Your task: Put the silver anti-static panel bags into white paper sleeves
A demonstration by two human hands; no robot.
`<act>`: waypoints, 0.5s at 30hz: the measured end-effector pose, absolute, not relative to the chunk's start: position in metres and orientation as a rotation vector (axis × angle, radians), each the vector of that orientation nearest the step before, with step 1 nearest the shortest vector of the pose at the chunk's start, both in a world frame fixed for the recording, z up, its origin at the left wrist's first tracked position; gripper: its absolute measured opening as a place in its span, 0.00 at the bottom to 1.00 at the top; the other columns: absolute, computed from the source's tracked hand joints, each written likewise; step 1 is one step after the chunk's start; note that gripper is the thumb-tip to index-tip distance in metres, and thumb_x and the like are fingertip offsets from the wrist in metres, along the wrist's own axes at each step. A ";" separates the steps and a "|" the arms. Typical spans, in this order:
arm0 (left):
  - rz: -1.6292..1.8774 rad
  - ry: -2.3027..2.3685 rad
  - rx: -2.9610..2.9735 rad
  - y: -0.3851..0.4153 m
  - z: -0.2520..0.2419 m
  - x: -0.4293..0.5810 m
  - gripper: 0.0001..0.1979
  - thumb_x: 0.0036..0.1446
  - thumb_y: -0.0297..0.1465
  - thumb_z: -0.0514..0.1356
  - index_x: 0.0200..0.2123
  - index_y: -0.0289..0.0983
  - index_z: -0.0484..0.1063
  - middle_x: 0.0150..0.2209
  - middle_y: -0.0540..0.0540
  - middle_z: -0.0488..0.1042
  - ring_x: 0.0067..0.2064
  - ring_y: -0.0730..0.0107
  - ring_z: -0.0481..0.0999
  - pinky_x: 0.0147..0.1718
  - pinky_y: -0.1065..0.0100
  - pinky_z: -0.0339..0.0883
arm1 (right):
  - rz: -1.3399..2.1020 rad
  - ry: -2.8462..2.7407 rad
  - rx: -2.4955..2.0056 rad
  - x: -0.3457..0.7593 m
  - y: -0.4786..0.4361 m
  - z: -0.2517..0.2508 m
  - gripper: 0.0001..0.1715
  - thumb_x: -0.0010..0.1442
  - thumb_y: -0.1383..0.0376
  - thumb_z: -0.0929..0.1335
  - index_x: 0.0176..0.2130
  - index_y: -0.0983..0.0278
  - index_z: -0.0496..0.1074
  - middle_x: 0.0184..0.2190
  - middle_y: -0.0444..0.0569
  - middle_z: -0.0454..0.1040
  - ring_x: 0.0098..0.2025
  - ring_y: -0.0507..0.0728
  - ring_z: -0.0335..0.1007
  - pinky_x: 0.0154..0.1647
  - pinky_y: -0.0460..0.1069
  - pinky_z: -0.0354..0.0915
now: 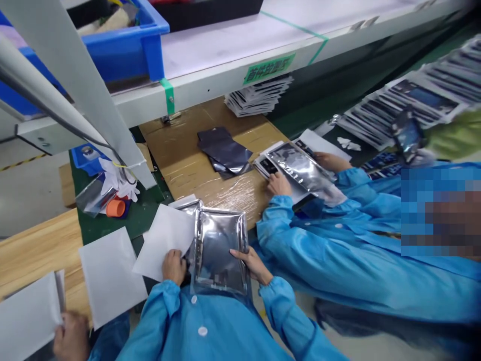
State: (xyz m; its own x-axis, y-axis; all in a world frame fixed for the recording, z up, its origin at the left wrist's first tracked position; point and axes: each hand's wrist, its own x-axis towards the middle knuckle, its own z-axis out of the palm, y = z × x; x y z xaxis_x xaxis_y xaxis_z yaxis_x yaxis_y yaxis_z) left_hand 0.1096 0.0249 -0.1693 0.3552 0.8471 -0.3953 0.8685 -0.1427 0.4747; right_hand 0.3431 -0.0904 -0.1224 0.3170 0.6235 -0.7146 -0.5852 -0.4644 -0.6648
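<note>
My right hand (253, 264) grips the right edge of a shiny silver anti-static bag (220, 245), thumb on top, in front of my body. Inside the see-through bag lies a dark flat item that I cannot make out. My left hand (174, 267) is closed at the lower edge of a white sheet (163, 240), just left of the bag; its fingertips are partly hidden. Behind the sheet, the edge of another silver bag shows. Further left, a second white sheet (112, 276) lies across the table edge.
A co-worker on the right handles a silver bag (296, 165); another person's hand (71, 336) holds white sheets at lower left. Dark bags (225, 150) lie on the brown cardboard (180, 160). A slanted grey post (82, 85), shelf and blue bin (124, 50) stand ahead.
</note>
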 end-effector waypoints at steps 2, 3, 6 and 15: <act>0.001 1.495 1.944 0.036 -0.168 0.107 0.08 0.54 0.28 0.56 0.35 0.39 0.75 0.38 0.42 0.76 0.41 0.60 0.73 0.41 0.64 0.62 | 1.398 -0.043 -1.534 0.345 -0.093 -0.120 0.23 0.33 0.56 0.79 0.27 0.66 0.74 0.21 0.48 0.76 0.21 0.57 0.71 0.24 0.50 0.68; 0.027 1.498 1.928 0.041 -0.167 0.108 0.08 0.55 0.29 0.56 0.34 0.39 0.76 0.36 0.42 0.77 0.40 0.60 0.74 0.41 0.65 0.62 | 1.397 -0.047 -1.548 0.346 -0.095 -0.120 0.23 0.33 0.57 0.79 0.26 0.66 0.73 0.20 0.47 0.75 0.21 0.56 0.71 0.24 0.49 0.67; 0.099 1.505 1.907 0.053 -0.162 0.114 0.09 0.57 0.32 0.55 0.31 0.39 0.76 0.34 0.42 0.78 0.38 0.60 0.75 0.39 0.65 0.62 | 1.413 -0.063 -1.580 0.349 -0.101 -0.118 0.22 0.34 0.57 0.79 0.25 0.66 0.72 0.19 0.45 0.73 0.20 0.55 0.69 0.23 0.49 0.66; 0.153 1.541 1.950 0.065 -0.149 0.150 0.07 0.55 0.35 0.59 0.30 0.39 0.75 0.35 0.45 0.76 0.38 0.63 0.73 0.36 0.67 0.60 | 1.434 -0.164 -1.669 0.342 -0.102 -0.111 0.19 0.37 0.56 0.77 0.26 0.64 0.72 0.22 0.46 0.74 0.26 0.59 0.71 0.29 0.53 0.67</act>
